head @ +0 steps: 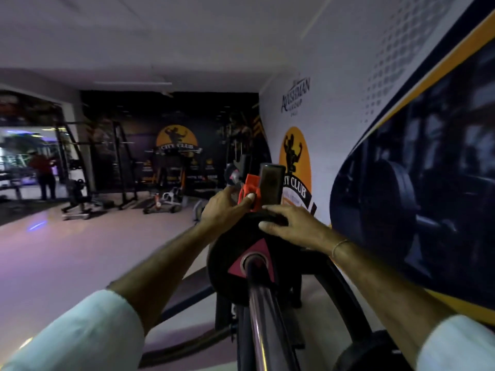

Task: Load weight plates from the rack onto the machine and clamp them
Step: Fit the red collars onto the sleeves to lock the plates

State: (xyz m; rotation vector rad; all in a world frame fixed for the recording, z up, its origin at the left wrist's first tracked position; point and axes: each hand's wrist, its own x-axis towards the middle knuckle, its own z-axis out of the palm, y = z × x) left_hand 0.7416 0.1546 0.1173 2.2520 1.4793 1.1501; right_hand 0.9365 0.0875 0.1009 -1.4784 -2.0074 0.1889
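Dim gym floor, branded wall (334, 124) close on the right. Left hand (223, 207) pinched on the red clamp (250, 192), thumb pressed across its face, clamp seated round the dark upright sleeve (271, 183). Right hand (292, 223) spread flat over the top edge of the black weight plate (235, 263), fingers draped, steadying rather than gripping. Plate already threaded on the machine's chrome bar (263, 311), red triangle round the hub. Beyond, frames and racks (88, 162) well apart, a person in red (42, 172) far off to the left.

Risks from here: clamp not squeezed fully shut, then sliding loose under load; clamp left short of the plate, so rattle and creep; fingertips nipped between clamp and plate; steadying hand lifted early, plate tipping.
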